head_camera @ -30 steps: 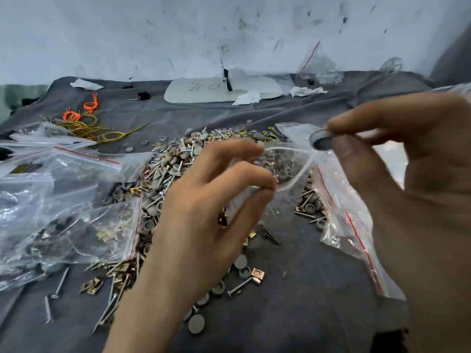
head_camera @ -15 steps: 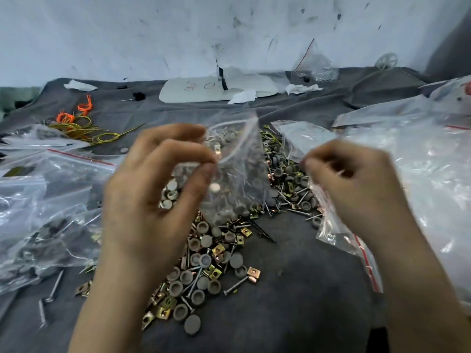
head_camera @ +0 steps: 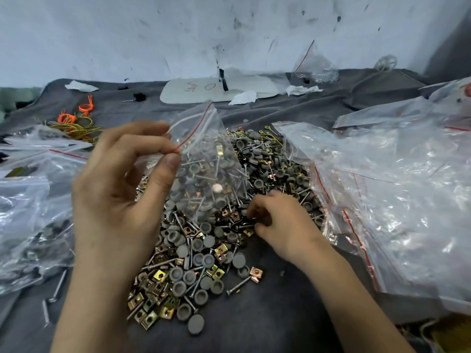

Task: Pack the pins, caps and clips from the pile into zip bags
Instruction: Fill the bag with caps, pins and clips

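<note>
Pile of pins, caps and clips: lies on the grey cloth, spread under and between both hands, reaching from near the wrists out past the fingertips.

Heap of clear bags: lies just right of the right hand, its red-lined edges touching the pile.

Filled bags: lie left of the left hand, holding grey and metal parts; the contents are blurred.

Zip bag: held above the far half of the pile, mouth raised, body hanging down to the right of the left hand. A few parts show inside it.

Left hand: raised, thumb and forefinger pinching the zip bag at its red-striped mouth; the other fingers are curled behind.

Right hand: lowered onto the pile, below the hanging bag, fingers curled with the tips among the parts. Whether they grasp a part cannot be determined.

Single grey cap: lies at the near edge of the pile, between the forearms.
</note>
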{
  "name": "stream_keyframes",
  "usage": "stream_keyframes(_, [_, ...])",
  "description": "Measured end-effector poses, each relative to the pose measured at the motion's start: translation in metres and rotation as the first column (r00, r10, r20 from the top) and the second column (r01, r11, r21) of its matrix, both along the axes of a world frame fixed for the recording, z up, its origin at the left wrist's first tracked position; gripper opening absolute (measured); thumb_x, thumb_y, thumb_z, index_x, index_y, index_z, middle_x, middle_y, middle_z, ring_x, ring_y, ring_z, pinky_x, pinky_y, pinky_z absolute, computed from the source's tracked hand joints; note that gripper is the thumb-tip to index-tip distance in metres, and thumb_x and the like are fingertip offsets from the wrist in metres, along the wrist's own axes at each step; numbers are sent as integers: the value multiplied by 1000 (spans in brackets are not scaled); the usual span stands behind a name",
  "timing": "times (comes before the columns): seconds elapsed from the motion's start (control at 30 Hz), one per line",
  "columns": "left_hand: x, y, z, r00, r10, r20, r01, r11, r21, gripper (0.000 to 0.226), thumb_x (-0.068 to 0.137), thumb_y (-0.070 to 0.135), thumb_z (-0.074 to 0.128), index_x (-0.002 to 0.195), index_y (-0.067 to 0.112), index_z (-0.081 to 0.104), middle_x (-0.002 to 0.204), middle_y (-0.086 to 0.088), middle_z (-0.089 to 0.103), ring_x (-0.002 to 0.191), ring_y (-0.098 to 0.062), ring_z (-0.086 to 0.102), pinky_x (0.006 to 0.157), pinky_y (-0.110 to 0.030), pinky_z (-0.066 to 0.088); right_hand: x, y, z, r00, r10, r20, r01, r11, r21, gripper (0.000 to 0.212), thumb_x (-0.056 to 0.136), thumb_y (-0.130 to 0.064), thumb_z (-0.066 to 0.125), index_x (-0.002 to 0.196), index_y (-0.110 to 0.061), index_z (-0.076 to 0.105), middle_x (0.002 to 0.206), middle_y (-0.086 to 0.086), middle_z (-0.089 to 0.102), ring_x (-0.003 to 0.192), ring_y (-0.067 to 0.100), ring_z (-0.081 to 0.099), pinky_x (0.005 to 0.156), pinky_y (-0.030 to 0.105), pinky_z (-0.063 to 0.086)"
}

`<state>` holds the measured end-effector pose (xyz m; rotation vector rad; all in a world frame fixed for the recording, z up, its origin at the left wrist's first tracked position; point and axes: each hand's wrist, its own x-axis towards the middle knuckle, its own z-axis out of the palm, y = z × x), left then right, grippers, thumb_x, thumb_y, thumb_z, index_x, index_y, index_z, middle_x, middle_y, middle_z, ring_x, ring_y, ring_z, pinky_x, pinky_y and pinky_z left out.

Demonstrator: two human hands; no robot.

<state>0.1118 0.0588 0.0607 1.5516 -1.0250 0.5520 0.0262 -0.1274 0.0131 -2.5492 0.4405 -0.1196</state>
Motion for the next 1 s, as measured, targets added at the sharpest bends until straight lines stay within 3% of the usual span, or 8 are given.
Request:
stream_keyframes(0.1, [-1, 0, 0, 1000, 3, 5, -3, 1000, -3, 17, 98, 35, 60, 102, 51, 61, 118, 16, 59, 119, -17, 58, 90, -38, 49, 1, 6, 0, 1000, 4, -17, -4, 999, -37, 17, 90, -15, 60, 100, -28, 65, 107, -4, 47, 103, 22, 54, 89, 37, 48])
stream_keyframes(0.3, [-2, -1, 1, 1000, 3, 9, -3, 1000, -2, 16, 98, 36, 59, 101, 52, 61, 118, 18, 58, 120, -15, 57, 90, -36, 49, 1, 14, -3, 998, -55, 23, 58, 978, -199, 16, 93, -18, 58, 106, -25, 63, 110, -3, 49, 111, 22, 49, 80, 33, 45])
stream_keyframes(0.43, [-2, -2, 0, 1000, -7, -3, 7, 1000, -11, 16, 97, 37, 60, 101, 53, 61, 118, 17, 58, 119, -18, 58, 90, -39, 49, 1, 11, -5, 999, 30, 35, -22, 981, -195, 13, 92, -20, 58, 104, -18, 64, 113, -1, 46, 119, 20, 38, 92, 35, 45])
stream_keyframes(0.5, [-2, -2, 0, 1000, -17, -9, 17, 1000, -16, 16, 97, 37, 60, 101, 52, 61, 119, 17, 58, 119, -19, 58, 90, -39, 49, 1, 9, -4, 995, 32, 96, -15, 985, -169, 10, 88, -22, 60, 97, -16, 62, 111, -2, 47, 112, 16, 41, 93, 32, 44])
stream_keyframes(0.6, [-2, -1, 0, 1000, -26, -11, 26, 1000, -11, 17, 98, 36, 60, 101, 52, 61, 118, 17, 59, 119, -17, 58, 90, -36, 49, -3, 7, 6, 946, -101, 309, 61, 989, 134, 9, 84, -17, 66, 81, -20, 58, 84, -8, 60, 77, 5, 57, 67, 15, 47])
stream_keyframes(0.67, [-3, -2, 0, 999, -37, -11, 37, 999, -8, 20, 98, 32, 60, 102, 52, 61, 118, 17, 59, 118, -17, 58, 89, -36, 49, -8, 2, 14, 893, -207, 399, 62, 936, 347, 17, 82, -10, 69, 76, -22, 59, 70, -8, 63, 66, 1, 59, 58, 10, 45])
stream_keyframes(0.87, [-24, -12, 10, 972, -231, -31, 229, 972, -56, 9, 98, 26, 58, 103, 33, 59, 118, 9, 62, 114, -14, 60, 91, -17, 45, -31, -16, 45, 662, -420, 620, -79, 784, 615, 13, 81, -11, 73, 77, -23, 72, 76, -5, 72, 70, 5, 66, 64, 12, 49])
stream_keyframes(1.0, [-36, -18, 17, 942, -310, -130, 326, 938, 118, 16, 94, 42, 60, 91, 27, 64, 102, 17, 70, 96, -6, 68, 82, -18, 50, -46, -25, 60, 596, -433, 676, -219, 722, 656, 13, 76, -16, 72, 80, -27, 77, 76, -3, 73, 72, 8, 65, 69, 16, 50])
